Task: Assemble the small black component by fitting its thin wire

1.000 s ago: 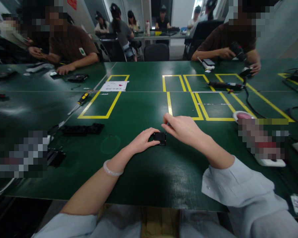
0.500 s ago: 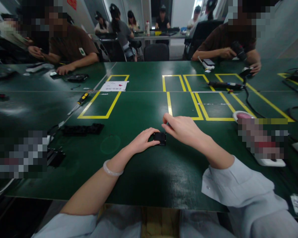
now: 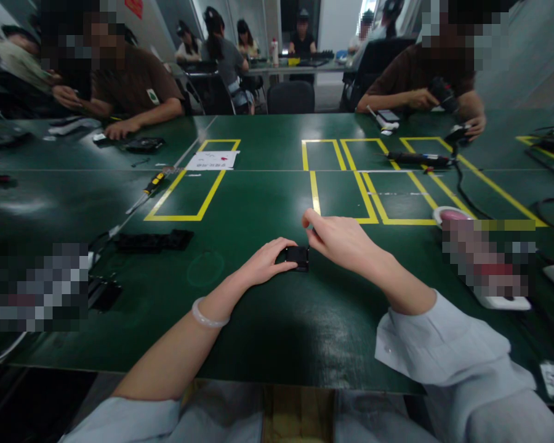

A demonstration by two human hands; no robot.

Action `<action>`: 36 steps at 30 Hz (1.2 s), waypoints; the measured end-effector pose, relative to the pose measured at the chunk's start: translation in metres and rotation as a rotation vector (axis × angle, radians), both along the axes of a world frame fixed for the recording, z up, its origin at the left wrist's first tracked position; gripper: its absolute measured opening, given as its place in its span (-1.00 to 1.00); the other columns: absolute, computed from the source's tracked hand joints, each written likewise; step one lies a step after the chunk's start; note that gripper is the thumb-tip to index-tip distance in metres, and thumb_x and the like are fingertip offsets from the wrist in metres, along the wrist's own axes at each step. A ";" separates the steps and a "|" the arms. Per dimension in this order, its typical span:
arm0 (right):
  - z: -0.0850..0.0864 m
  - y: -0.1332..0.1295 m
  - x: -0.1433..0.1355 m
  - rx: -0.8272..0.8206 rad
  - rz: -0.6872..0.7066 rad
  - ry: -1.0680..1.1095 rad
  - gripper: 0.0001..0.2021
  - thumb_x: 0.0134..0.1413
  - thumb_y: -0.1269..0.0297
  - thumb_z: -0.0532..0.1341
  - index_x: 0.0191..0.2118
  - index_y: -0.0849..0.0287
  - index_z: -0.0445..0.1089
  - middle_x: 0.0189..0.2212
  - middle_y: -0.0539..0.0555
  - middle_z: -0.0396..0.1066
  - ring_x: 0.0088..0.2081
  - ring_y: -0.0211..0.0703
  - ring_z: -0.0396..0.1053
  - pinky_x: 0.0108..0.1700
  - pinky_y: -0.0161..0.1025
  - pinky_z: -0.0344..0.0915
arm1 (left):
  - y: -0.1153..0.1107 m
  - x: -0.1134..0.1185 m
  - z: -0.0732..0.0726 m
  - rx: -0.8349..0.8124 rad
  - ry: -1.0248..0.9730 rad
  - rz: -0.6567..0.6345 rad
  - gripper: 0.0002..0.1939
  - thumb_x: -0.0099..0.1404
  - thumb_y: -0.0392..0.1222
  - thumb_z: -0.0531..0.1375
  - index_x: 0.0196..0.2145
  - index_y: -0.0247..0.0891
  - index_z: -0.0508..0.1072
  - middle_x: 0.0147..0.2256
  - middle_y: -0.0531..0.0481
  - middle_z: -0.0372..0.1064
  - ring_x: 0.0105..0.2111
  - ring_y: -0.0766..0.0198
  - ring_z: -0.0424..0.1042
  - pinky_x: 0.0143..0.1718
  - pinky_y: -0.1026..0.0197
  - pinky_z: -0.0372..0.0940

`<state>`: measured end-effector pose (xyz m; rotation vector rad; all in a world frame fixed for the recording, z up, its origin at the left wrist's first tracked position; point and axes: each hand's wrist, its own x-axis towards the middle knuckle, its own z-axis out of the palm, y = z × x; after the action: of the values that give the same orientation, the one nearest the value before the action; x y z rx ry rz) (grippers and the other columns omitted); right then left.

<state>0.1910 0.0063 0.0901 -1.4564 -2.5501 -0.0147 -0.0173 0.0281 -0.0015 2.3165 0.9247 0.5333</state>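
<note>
A small black rectangular part point(image 3: 298, 258) lies on the green table in front of me. My left hand point(image 3: 268, 261) grips it from the left, fingers along its far side and thumb along its near side. Just right of and above the part is my right hand point(image 3: 339, 237), with thumb and index finger curled together in a pinch. Whatever sits between those fingertips, if anything, is hidden or too small to name. The right fingertips are close to the part's right edge; I cannot tell if they touch it.
Black strip-like parts point(image 3: 154, 240) and a yellow-black screwdriver point(image 3: 154, 183) lie to the left. A paper sheet point(image 3: 212, 160) rests by yellow tape outlines. On the right are a white-rimmed tray point(image 3: 505, 302) and a black corded tool point(image 3: 418, 159). Two people sit across the table point(image 3: 258, 203).
The fingers of my right hand have shifted slightly, the thumb tucking in closer under the index finger. My left hand and the black part stay where they were.
</note>
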 end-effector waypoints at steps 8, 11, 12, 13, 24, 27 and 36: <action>0.003 -0.001 -0.001 -0.032 0.008 0.004 -0.75 0.29 0.09 -0.04 -0.14 0.14 0.23 -0.41 0.03 0.47 -0.43 -0.18 0.38 -0.47 -0.30 -0.10 | 0.001 -0.001 -0.002 0.011 0.010 -0.006 -0.60 0.31 0.02 0.15 0.02 -0.21 0.28 -0.07 -0.10 0.34 -0.07 0.09 0.35 -0.03 0.08 0.22; 0.002 0.000 -0.001 -0.029 -0.016 -0.042 -0.75 0.29 0.11 -0.05 -0.14 0.14 0.24 -0.44 0.04 0.47 -0.46 -0.18 0.37 -0.48 -0.30 -0.11 | 0.001 -0.001 -0.002 0.010 0.017 -0.004 -0.60 0.31 0.02 0.16 0.01 -0.22 0.28 -0.08 -0.09 0.34 -0.08 0.10 0.35 -0.05 0.09 0.23; 0.001 0.001 0.000 -0.024 -0.020 -0.054 -0.76 0.29 0.14 -0.06 -0.13 0.14 0.24 -0.45 0.04 0.46 -0.47 -0.18 0.37 -0.48 -0.30 -0.12 | 0.001 -0.001 -0.001 0.008 0.016 -0.004 -0.61 0.31 0.02 0.16 0.01 -0.22 0.29 -0.07 -0.09 0.35 -0.07 0.11 0.35 -0.05 0.10 0.23; 0.001 0.001 0.000 -0.019 -0.021 -0.059 -0.76 0.29 0.17 -0.07 -0.11 0.14 0.23 -0.45 0.04 0.46 -0.48 -0.18 0.37 -0.49 -0.29 -0.12 | 0.001 -0.001 -0.001 0.006 0.015 -0.005 -0.61 0.31 0.02 0.16 0.00 -0.22 0.29 -0.07 -0.08 0.35 -0.07 0.11 0.35 -0.04 0.10 0.22; 0.002 -0.001 -0.001 -0.024 -0.002 -0.005 -0.79 0.27 0.22 -0.06 -0.09 0.15 0.20 -0.38 0.05 0.48 -0.44 -0.20 0.37 -0.47 -0.28 -0.10 | 0.001 -0.001 -0.003 0.013 0.001 -0.007 -0.62 0.31 0.01 0.16 0.01 -0.21 0.29 -0.08 -0.07 0.35 -0.07 0.11 0.36 -0.04 0.11 0.22; 0.004 -0.001 -0.001 -0.031 -0.005 -0.017 -0.75 0.29 0.11 -0.06 -0.13 0.15 0.22 -0.41 0.04 0.47 -0.43 -0.19 0.38 -0.47 -0.29 -0.10 | 0.001 -0.001 -0.002 0.020 0.008 -0.003 -0.60 0.30 0.02 0.16 0.01 -0.22 0.30 -0.09 -0.08 0.35 -0.08 0.11 0.36 -0.05 0.10 0.23; 0.002 0.000 0.000 -0.016 -0.023 -0.051 -0.78 0.28 0.24 -0.08 -0.08 0.15 0.22 -0.43 0.04 0.48 -0.48 -0.18 0.37 -0.49 -0.28 -0.12 | 0.000 0.000 -0.001 0.004 0.010 -0.003 -0.61 0.30 0.03 0.15 0.00 -0.21 0.29 -0.06 -0.09 0.35 -0.06 0.09 0.36 -0.02 0.08 0.23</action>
<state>0.1905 0.0062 0.0922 -1.5107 -2.5793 -0.0364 -0.0177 0.0285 -0.0022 2.3259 0.9252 0.5238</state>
